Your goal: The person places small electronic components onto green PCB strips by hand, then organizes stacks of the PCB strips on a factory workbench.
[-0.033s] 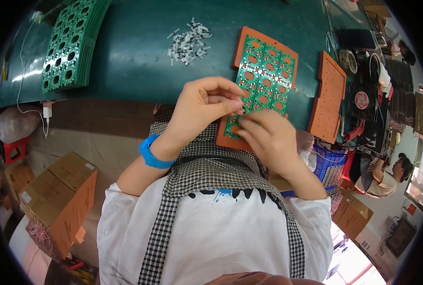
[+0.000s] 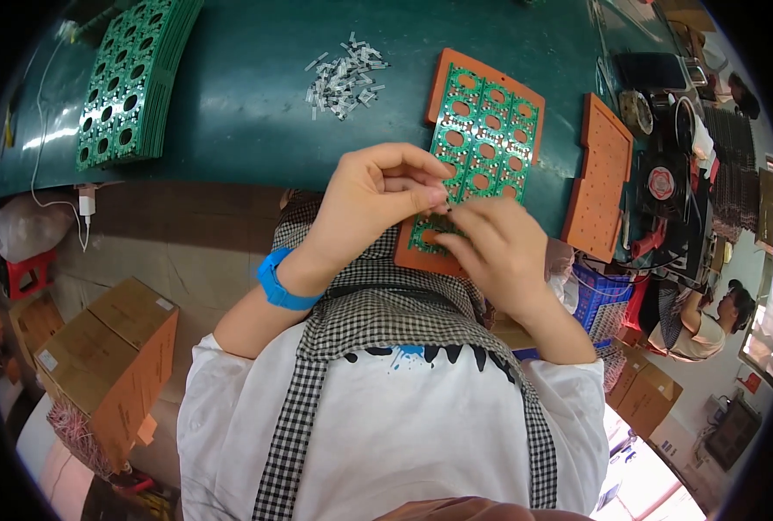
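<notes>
A green circuit board panel (image 2: 487,151) with rows of round cut-outs lies in an orange-brown tray (image 2: 439,87). Over the panel's near left part, my left hand (image 2: 386,195) is closed in a pinch, thumb against forefinger. A tiny dark bit shows at its fingertips, too small to name. My right hand (image 2: 501,247) is beside it above the panel's near end, thumb and forefinger apart, the forefinger close to the left fingertips. Both hands cover part of the panel. Farther back on the green table (image 2: 247,104) lies a pile of small clear-and-white parts (image 2: 345,80).
A stack of green circuit board panels (image 2: 126,95) stands at the far left. A second orange-brown tray (image 2: 596,187) lies right of the first. Beyond it are a black round device (image 2: 661,184) and a blue crate (image 2: 601,300). Cardboard boxes (image 2: 100,347) sit on the floor at left; another person (image 2: 703,321) is at right.
My right hand has shifted slightly right and away from me, its forefinger lifting a little from the panel. My left hand has barely moved and keeps its pinch.
</notes>
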The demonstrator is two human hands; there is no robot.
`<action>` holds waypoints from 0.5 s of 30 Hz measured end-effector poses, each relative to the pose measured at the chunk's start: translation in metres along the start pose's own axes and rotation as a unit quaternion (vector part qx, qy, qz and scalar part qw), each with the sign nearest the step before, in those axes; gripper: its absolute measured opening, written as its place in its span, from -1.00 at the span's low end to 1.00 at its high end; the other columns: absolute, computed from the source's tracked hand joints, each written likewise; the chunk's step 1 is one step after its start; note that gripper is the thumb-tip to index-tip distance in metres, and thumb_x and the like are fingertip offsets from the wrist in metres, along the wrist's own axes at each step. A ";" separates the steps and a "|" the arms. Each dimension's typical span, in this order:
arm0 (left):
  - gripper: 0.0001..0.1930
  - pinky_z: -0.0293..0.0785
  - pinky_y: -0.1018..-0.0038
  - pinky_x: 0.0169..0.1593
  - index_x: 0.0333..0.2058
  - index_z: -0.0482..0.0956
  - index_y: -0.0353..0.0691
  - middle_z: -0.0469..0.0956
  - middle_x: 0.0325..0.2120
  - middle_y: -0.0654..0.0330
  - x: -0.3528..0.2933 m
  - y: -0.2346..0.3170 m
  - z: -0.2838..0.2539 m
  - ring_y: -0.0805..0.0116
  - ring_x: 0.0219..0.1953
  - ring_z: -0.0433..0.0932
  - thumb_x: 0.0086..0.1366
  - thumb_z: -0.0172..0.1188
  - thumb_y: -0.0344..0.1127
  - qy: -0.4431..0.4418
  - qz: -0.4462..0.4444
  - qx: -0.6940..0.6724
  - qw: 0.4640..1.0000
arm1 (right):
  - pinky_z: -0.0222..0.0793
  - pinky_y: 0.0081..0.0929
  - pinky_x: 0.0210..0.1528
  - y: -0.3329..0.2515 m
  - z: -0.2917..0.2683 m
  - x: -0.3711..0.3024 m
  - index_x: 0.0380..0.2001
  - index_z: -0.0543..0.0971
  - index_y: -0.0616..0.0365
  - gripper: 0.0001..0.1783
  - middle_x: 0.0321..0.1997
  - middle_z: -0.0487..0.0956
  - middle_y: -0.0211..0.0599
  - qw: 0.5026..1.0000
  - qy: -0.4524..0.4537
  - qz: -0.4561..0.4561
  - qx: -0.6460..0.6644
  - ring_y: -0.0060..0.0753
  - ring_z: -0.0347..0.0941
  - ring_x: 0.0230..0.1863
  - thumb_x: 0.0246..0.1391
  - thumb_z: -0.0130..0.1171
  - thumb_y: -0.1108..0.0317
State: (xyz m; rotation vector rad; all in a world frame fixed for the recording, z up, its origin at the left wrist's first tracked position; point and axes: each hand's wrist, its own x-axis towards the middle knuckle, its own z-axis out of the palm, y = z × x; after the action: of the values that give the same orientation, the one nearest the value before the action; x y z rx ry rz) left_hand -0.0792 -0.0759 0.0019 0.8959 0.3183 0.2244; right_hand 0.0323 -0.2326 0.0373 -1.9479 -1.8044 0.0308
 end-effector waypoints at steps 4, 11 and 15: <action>-0.80 0.54 0.61 -0.18 -0.18 0.54 -0.40 0.58 -0.34 0.18 -0.002 -0.006 0.010 0.53 -0.32 0.58 0.19 0.21 -0.56 -0.021 0.007 0.029 0.999 | 0.40 -0.46 -0.41 0.007 -0.001 -0.002 -0.33 0.59 0.11 -0.68 -0.39 0.57 -0.36 0.993 0.106 0.042 0.029 -0.35 0.51 -0.40 -0.26 0.41 0.37; -0.76 0.56 0.58 -0.22 -0.15 0.51 -0.38 0.57 -0.37 0.18 -0.003 -0.002 0.015 0.50 -0.34 0.58 0.18 0.20 -0.58 -0.048 -0.048 0.065 0.996 | 0.39 -0.52 -0.52 0.016 -0.005 -0.008 -0.36 0.63 0.15 -0.72 -0.41 0.57 -0.36 0.989 0.127 -0.053 0.056 -0.37 0.52 -0.46 -0.29 0.36 0.48; -0.75 0.56 0.57 -0.23 -0.14 0.50 -0.38 0.57 -0.38 0.19 -0.003 0.001 0.015 0.48 -0.35 0.59 0.18 0.19 -0.58 -0.069 -0.065 0.037 0.995 | 0.41 -0.50 -0.49 0.017 -0.010 -0.014 -0.38 0.63 0.14 -0.79 -0.41 0.58 -0.36 0.987 0.115 -0.092 0.068 -0.37 0.53 -0.45 -0.22 0.31 0.49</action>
State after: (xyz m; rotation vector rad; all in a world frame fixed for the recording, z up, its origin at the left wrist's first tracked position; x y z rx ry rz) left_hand -0.0768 -0.0873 0.0126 0.9557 0.2569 0.0292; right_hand 0.0503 -0.2492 0.0362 -1.6133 -1.7705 -0.1245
